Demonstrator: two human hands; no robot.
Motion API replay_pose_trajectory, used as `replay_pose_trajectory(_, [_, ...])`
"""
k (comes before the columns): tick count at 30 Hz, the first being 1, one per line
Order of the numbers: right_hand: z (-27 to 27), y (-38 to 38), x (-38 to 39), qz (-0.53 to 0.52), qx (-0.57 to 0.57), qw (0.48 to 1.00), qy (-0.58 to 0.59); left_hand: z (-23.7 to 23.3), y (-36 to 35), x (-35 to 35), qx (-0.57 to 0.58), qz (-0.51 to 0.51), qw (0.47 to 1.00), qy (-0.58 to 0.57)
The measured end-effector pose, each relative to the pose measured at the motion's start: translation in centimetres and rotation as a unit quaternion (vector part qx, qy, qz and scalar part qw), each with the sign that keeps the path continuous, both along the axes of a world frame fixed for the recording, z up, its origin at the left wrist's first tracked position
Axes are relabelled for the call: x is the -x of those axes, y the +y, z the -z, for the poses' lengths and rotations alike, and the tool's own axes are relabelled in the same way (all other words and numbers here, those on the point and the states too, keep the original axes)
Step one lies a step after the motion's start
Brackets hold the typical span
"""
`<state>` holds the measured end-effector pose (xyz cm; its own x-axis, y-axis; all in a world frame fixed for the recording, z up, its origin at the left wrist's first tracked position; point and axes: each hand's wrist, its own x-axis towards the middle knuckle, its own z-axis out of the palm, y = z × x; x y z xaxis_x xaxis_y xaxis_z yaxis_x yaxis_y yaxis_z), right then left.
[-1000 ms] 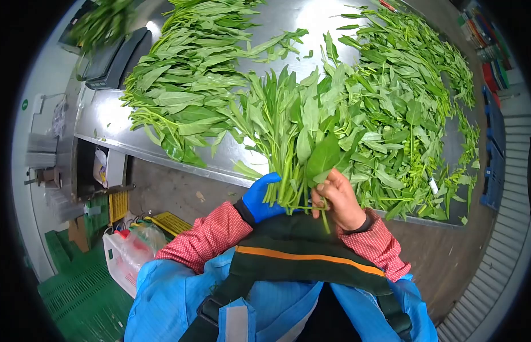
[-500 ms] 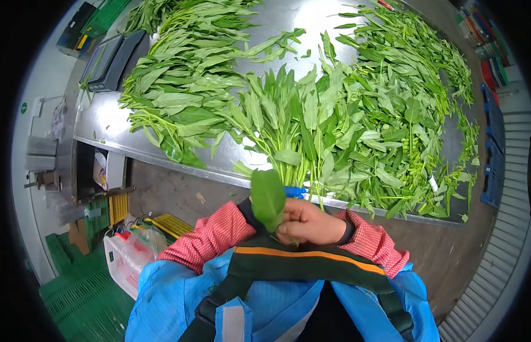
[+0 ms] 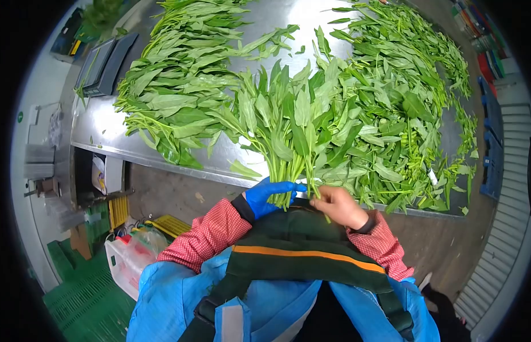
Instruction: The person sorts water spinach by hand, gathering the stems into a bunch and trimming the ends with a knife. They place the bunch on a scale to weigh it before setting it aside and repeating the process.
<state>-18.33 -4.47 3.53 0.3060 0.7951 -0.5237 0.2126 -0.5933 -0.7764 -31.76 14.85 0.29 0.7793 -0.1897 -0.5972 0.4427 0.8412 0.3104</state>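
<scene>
My left hand (image 3: 266, 196), in a blue glove, is closed round the stems of a bunch of water spinach (image 3: 284, 154) at the table's near edge. The leaves of that bunch fan out away from me over the metal. Just right of it, my bare right hand (image 3: 338, 206) pinches a few water spinach stems (image 3: 312, 176) near their cut ends, and their tops overlap the bunch. A large loose heap of water spinach (image 3: 385, 131) lies close to the right hand. Farther left is a neater row of water spinach (image 3: 183, 91), stems toward me.
The metal table (image 3: 106, 126) carries a dark scale-like device (image 3: 103, 65) at its left end. Below left stand a white crate (image 3: 122, 265) with plastic bags and green crates (image 3: 86, 302). Blue pallets (image 3: 492, 145) lean at the right. A white marker-like object (image 3: 432, 176) lies among the greens.
The broad leaf my right hand held up close to me is gone from it. That hand has moved right and forward onto stems beside the bunch. My left glove now shows fully.
</scene>
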Motion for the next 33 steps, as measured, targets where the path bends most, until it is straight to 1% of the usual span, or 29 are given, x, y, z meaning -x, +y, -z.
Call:
replay_pose_trajectory(1, [-0.2, -0.2, -0.4, 0.082, -0.054, 0.995, 0.025, 0.6, 0.2, 0.2, -0.019, 0.019, 1.0, -0.016])
replay_pose_trajectory(2, [-1.2, -0.1, -1.0, 0.163, -0.107, 0.98, 0.051, 0.3, 0.5, 0.2, -0.025, 0.016, 0.999, -0.022])
replay_pose_trajectory(3, [-4.2, 0.6, -1.8, 0.258, -0.158, 0.95, 0.083, -0.1, 0.7, 0.1, -0.031, 0.013, 0.999, -0.028])
replay_pose_trajectory(4, [-5.9, 0.2, -3.2, 0.32, -0.201, 0.91, 0.17, -0.4, 0.8, 0.0, -0.037, 0.011, 0.999, -0.034])
replay_pose_trajectory(6, [-5.5, 0.0, -4.3, 0.371, -0.274, 0.871, 0.166, -0.3, 0.4, -0.2, -0.008, -0.014, 1.0, -0.006])
replay_pose_trajectory(8, [-3.1, 1.1, -3.3, 0.347, -0.157, 0.915, 0.135, -0.1, 0.1, -0.3, 0.015, -0.034, 0.999, 0.004])
replay_pose_trajectory(9, [-1.5, 1.9, -2.2, 0.344, -0.11, 0.916, 0.177, 0.2, -0.2, -0.2, 0.025, -0.04, 0.999, 0.0])
replay_pose_trajectory(10, [0.3, 2.6, -1.3, 0.316, -0.082, 0.934, 0.149, 0.4, -0.3, -0.2, 0.036, -0.047, 0.998, -0.003])
replay_pose_trajectory(11, [2.4, 3.3, -0.4, 0.317, -0.087, 0.935, 0.133, 0.5, -0.3, -0.3, 0.022, -0.039, 0.999, -0.002])
replay_pose_trajectory(12, [2.9, 3.9, -0.2, 0.287, -0.055, 0.935, 0.2, 0.5, -0.3, -0.3, 0.008, -0.033, 0.999, 0.001])
replay_pose_trajectory(13, [4.1, 4.4, -0.1, 0.242, -0.076, 0.957, 0.138, 0.5, -0.3, -0.2, -0.005, -0.026, 1.0, 0.004])
replay_pose_trajectory(14, [4.1, 5.0, -0.2, 0.197, -0.096, 0.973, 0.075, 0.3, -0.2, -0.1, -0.011, -0.019, 1.0, 0.01])
replay_pose_trajectory(16, [2.8, 4.3, -1.1, 0.206, -0.131, 0.97, 0.013, -0.2, 0.2, -0.3, -0.025, -0.006, 0.999, 0.019])
replay_pose_trajectory(17, [1.6, 4.1, -1.6, 0.27, -0.186, 0.943, 0.059, 0.0, 0.3, -0.2, -0.025, -0.013, 0.999, 0.017])
replay_pose_trajectory(18, [-1.0, 3.5, -2.4, 0.329, -0.18, 0.919, 0.124, 0.5, 0.4, 0.0, -0.023, -0.019, 0.999, 0.016])
replay_pose_trajectory(20, [-2.2, 2.2, -2.8, 0.369, -0.206, 0.877, 0.229, 0.4, 0.0, 0.2, -0.012, -0.038, 0.999, 0.003])
replay_pose_trajectory(21, [-1.7, 2.6, -1.7, 0.369, -0.167, 0.9, 0.159, -0.2, -0.4, -0.3, -0.003, -0.05, 0.999, -0.01])
replay_pose_trajectory(22, [0.0, 2.3, -0.7, 0.326, -0.112, 0.921, 0.184, -0.5, -0.6, -0.6, 0.006, -0.063, 0.998, -0.025])
replay_pose_trajectory(24, [0.5, 3.3, 1.4, 0.291, -0.021, 0.914, 0.284, 0.6, -0.6, -0.3, 0.016, -0.036, 0.998, -0.054])
replay_pose_trajectory(25, [0.8, 3.6, 1.5, 0.284, -0.015, 0.917, 0.28, 1.2, -0.7, -0.1, 0.021, -0.023, 0.997, -0.067])
replay_pose_trajectory(27, [1.6, 3.9, 1.7, 0.275, -0.007, 0.922, 0.274, 1.7, -1.0, 0.0, -0.023, -0.018, 0.999, -0.035])
replay_pose_trajectory(29, [3.5, 3.5, 2.1, 0.22, -0.076, 0.966, 0.109, 1.5, -1.1, -0.3, -0.052, -0.009, 0.999, -0.008])
replay_pose_trajectory(30, [4.0, 3.2, 2.3, 0.188, -0.108, 0.976, 0.024, 1.0, -1.2, -0.5, -0.059, -0.006, 0.998, 0.005])
replay_pose_trajectory(31, [4.2, 2.7, 2.4, 0.175, -0.092, 0.98, -0.037, 0.7, -1.2, -0.6, -0.067, -0.003, 0.998, 0.019])
replay_pose_trajectory(33, [1.4, 3.4, 2.5, 0.145, -0.062, 0.975, -0.157, 1.0, -1.4, -0.6, -0.065, 0.0, 0.998, 0.017])
